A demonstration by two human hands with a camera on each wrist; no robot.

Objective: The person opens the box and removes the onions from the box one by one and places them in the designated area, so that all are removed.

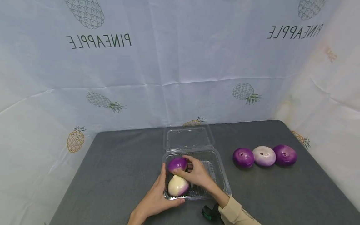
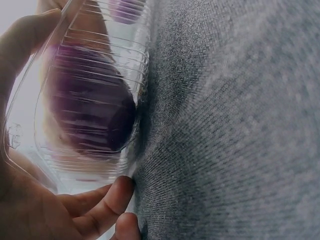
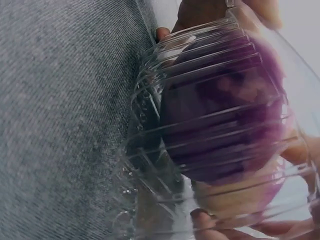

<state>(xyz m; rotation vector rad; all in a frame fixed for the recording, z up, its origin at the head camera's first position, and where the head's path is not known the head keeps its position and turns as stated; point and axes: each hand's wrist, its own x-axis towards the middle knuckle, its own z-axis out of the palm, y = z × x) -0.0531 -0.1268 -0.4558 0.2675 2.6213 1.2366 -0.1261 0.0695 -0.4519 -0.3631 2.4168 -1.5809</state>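
Observation:
A clear plastic clamshell box (image 1: 222, 175) lies with its lid (image 1: 188, 137) folded back. My left hand (image 1: 156, 197) holds its near left corner, fingers along the left wall and thumb at the front edge. With thumb and fingers, my right hand (image 1: 197, 172) grips a purple onion (image 1: 176, 164) in the box's far left part. Just in front of it sits a white onion (image 1: 177, 186) with a purple side, its pointed tip toward the purple one. Through the ribbed wall, a large purple onion side (image 3: 220, 110) shows in the right wrist view.
To the right, a purple onion (image 1: 243, 157), a whitish onion (image 1: 264, 156) and another purple onion (image 1: 285, 155) stand in a row. A small black and green object (image 1: 208, 213) is by the right sleeve. Behind the grey table (image 1: 121, 165) hangs a pineapple-print cloth (image 1: 180, 56).

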